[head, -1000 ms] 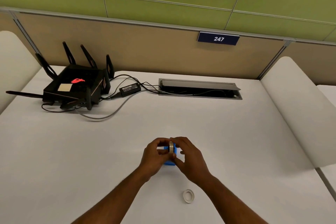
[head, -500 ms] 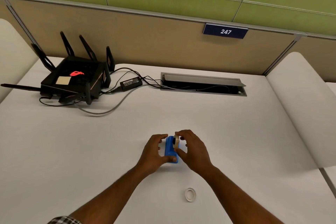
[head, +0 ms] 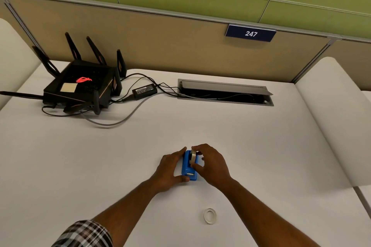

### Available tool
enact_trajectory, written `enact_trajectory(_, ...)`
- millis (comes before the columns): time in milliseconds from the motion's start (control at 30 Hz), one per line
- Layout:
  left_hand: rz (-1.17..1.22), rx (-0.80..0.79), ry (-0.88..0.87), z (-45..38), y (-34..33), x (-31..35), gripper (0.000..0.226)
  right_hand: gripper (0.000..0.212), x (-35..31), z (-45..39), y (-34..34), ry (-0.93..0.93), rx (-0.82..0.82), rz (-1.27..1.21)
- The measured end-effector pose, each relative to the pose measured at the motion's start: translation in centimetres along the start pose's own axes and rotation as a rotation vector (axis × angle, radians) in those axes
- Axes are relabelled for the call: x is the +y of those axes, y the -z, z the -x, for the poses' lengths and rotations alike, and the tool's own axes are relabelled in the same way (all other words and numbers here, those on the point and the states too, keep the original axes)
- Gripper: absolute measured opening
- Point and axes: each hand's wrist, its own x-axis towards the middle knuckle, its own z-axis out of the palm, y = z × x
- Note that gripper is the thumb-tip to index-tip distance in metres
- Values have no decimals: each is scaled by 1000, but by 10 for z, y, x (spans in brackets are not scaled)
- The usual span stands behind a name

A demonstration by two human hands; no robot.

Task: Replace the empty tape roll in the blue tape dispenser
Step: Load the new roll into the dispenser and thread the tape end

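Observation:
The blue tape dispenser rests on the white desk in front of me. My left hand grips its left side, thumb at the near end and fingers at the far end. My right hand pinches a pale tape roll that stands on edge in the top of the dispenser. A thin white empty roll core lies flat on the desk, near and to the right, beside my right forearm.
A black router with several antennas, its power brick and loose cables sit at the back left. An open cable hatch is set into the desk behind the dispenser. Padded dividers flank both sides.
The dispenser and roll came down from a raised hold to the desk. My left hand shifted from the roll to the dispenser's side; my right hand keeps the roll, lower in the dispenser.

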Motion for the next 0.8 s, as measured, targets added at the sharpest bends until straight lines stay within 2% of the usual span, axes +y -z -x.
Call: enact_trajectory(800,12,66,-71,1,-4,-8,95,52,10,0,-11,-46,-10,58)
